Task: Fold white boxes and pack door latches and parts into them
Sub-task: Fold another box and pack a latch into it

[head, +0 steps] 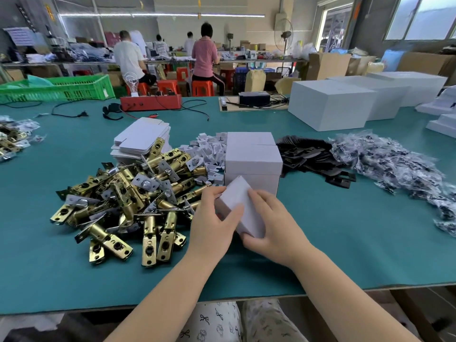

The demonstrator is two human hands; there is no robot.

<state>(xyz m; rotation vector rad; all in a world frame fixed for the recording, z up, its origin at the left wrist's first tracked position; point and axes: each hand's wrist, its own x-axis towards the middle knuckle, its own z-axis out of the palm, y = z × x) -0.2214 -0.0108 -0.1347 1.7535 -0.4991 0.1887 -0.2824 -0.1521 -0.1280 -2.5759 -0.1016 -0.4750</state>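
While sitting just beside the latch pile [128, 201], we are gripping a small white box [243, 208] with left hand [212, 228] and right hand [271, 230], fingers curled around it, forearms converging.

The table [74, 267] wears a teal-green cover. The small box [243, 206] held between the hands is plain white, as are the stacked boxes [253, 159] behind it, the flat box blanks [142, 138] and the large cartons [330, 107] at the far right. The door latches [128, 198] are brass-gold with silver-grey faceplates and bolts. Beside the stacked boxes lies a heap of small white parts [209, 149]; to the right, black plates [311, 154], then clear bags [394, 159] with dark contents. The crate [74, 90] is bright green, the tester box [150, 102] red with black cables, the stools [202, 87] orange-red. The trousers [217, 322] are white, printed with black bows.
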